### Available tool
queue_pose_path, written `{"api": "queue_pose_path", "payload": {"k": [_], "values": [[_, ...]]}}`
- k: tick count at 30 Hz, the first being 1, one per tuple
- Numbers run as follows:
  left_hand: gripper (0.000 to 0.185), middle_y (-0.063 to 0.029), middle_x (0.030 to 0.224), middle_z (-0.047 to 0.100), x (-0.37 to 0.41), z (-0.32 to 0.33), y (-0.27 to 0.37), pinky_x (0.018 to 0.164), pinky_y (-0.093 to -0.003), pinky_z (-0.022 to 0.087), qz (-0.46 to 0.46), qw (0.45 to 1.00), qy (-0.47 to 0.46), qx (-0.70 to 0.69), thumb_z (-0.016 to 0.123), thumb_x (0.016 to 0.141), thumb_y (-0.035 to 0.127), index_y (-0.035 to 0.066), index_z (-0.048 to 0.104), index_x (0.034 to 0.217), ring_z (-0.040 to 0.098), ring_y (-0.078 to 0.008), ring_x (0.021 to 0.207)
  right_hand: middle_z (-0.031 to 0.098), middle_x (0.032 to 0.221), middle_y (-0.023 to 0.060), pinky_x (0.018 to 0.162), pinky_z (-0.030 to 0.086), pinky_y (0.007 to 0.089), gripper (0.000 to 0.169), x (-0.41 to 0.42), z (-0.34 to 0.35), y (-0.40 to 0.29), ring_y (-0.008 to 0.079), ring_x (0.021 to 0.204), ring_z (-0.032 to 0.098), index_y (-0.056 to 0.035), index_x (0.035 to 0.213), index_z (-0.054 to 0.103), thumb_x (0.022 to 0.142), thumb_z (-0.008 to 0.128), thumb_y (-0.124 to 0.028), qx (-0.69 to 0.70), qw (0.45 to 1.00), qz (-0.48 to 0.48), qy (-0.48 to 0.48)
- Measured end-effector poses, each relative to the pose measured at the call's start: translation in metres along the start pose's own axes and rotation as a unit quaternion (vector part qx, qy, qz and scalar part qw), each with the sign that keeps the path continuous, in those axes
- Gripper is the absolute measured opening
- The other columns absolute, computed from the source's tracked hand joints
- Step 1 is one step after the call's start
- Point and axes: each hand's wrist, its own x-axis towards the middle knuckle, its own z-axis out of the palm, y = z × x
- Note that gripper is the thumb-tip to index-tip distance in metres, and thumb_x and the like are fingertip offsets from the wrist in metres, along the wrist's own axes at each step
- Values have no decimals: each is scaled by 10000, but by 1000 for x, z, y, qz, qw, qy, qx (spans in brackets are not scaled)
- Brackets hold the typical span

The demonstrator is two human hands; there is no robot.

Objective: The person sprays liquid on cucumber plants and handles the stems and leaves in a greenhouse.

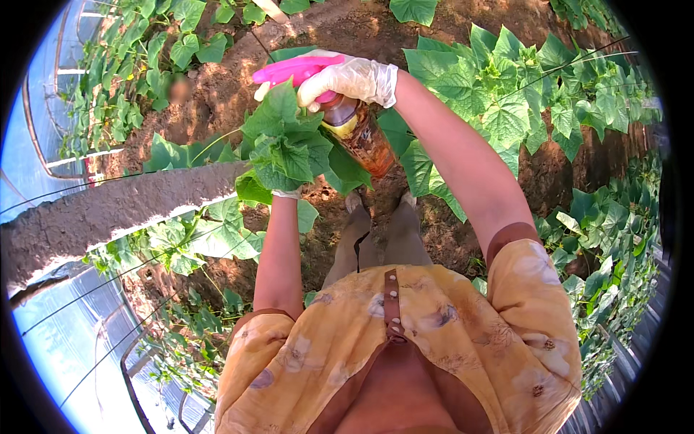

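Note:
My right hand (pixel 352 78), in a pale translucent glove, grips the pink trigger head (pixel 295 69) of a spray bottle. The bottle's clear body (pixel 363 138), with a brown and yellow printed wrap, tilts down to the right. Directly left of the bottle, broad green leaves (pixel 284 144) of a vine that looks like cucumber cover my left hand. Only the gloved wrist of that hand shows below the leaves, so its fingers and anything in them are hidden. The sprayer's nozzle end is above the leaf cluster.
A rough, mud-coloured beam (pixel 124 209) runs in from the left, ending near the leaves. Thin dark wires cross the left side and upper right. Leafy vines (pixel 504 103) grow on both sides over brown soil (pixel 347 32). Bluish plastic sheeting (pixel 70 320) on a frame lies at the left.

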Motion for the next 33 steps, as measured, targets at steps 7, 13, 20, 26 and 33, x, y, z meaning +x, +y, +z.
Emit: {"api": "queue_pose_path", "payload": {"k": [7, 13, 20, 26, 33], "values": [[349, -86, 1197, 557, 64, 61, -13, 929, -335, 469, 26, 994, -100, -48, 390, 985, 197, 49, 457, 1294, 557, -197, 1051, 576, 801, -10, 584, 440, 220, 457, -25, -36, 17, 61, 645, 513, -63, 1184, 575, 730, 629, -49, 81, 995, -57, -4], [323, -83, 1195, 566, 62, 73, -37, 906, -353, 490, 44, 979, 90, 179, 392, 988, 205, 48, 481, 1255, 567, -206, 1056, 523, 754, -35, 540, 386, 220, 357, -43, -43, 14, 45, 608, 460, -82, 1074, 628, 718, 614, -77, -55, 994, -15, -89], [309, -116, 1157, 590, 64, 95, -57, 893, -367, 497, 56, 963, 171, 200, 353, 985, 153, 11, 504, 1215, 593, -227, 995, 356, 1442, 214, 906, 457, 405, 356, -65, -40, 10, 372, 1128, 536, -90, 1032, 631, 676, 638, -99, -399, 897, -172, -80], [307, -101, 1107, 604, 81, 76, -41, 870, -334, 506, -104, 992, 63, 38, 394, 978, 184, 15, 517, 1203, 599, -201, 977, 325, 1478, 138, 831, 502, 390, 341, -87, -43, -6, 334, 966, 617, -118, 1032, 621, 696, 638, -171, -483, 862, -129, 81], [347, -83, 1104, 608, 84, 123, -35, 882, -326, 503, -249, 962, -56, 93, 422, 977, 201, 21, 490, 1265, 597, -185, 976, 376, 1453, 100, 775, 521, 363, 441, -161, 2, 15, 295, 922, 633, -84, 1141, 588, 701, 608, -93, -457, 854, -23, 247]]}}
